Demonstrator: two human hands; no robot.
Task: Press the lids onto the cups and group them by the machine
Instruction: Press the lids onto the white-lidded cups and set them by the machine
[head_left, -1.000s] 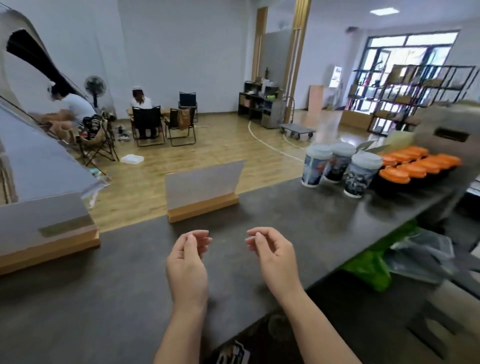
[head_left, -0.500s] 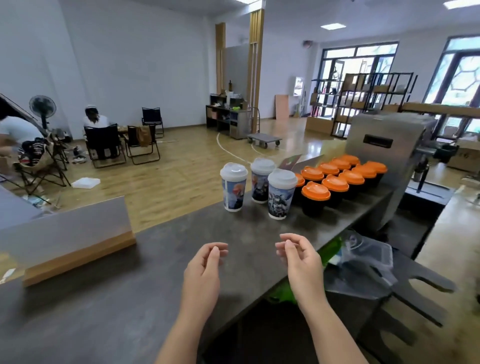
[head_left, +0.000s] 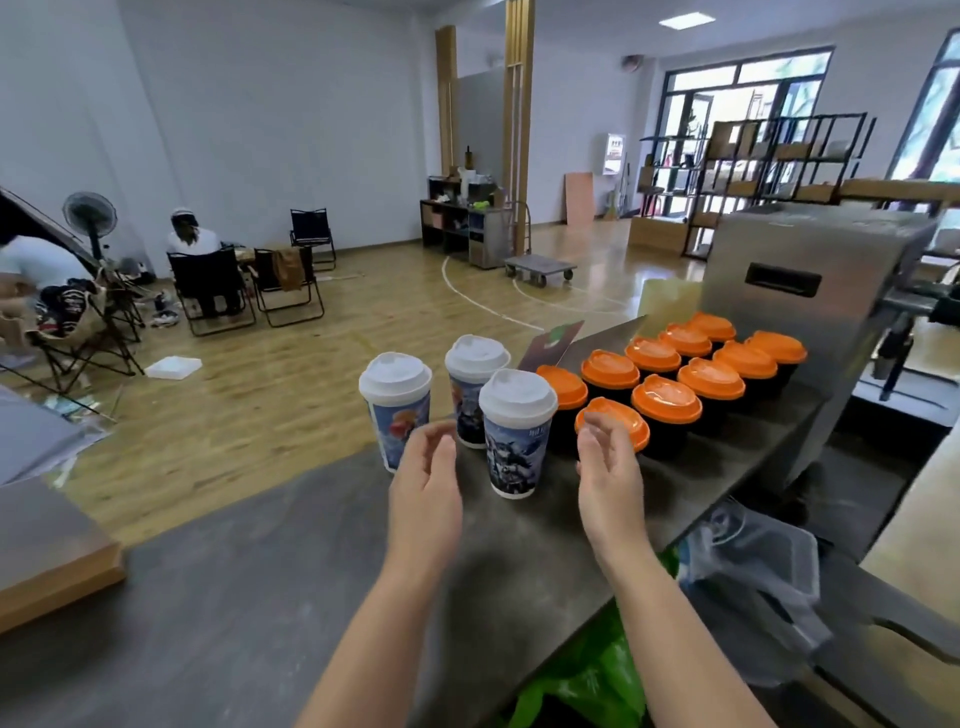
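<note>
Cups (head_left: 517, 436) lidded, grouped along the counter's (head_left: 260, 597) far edge.
Printed artwork noted, lettering unreadable; left hand (head_left: 426, 488) and right hand (head_left: 608, 478) held apart, empty.

The counter (head_left: 218, 613) is a dark, mottled grey. On it stand three tall cups with plain white lids: the left cup (head_left: 397, 415) carries a pale blue print with an orange-red figure, the middle cup (head_left: 470, 400) a blue print with a touch of orange, and the near cup (head_left: 514, 447) a blue-and-white picture (the details are too blurred to read). Beside them the short cups (head_left: 670, 421) are black with bright orange lids (head_left: 665, 397). The machine (head_left: 810, 291) is brushed silver-grey with a black slot. A vivid green bag (head_left: 587, 680) shows below the counter edge. The floor (head_left: 249, 415) is honey-coloured wood with white lines.
</note>
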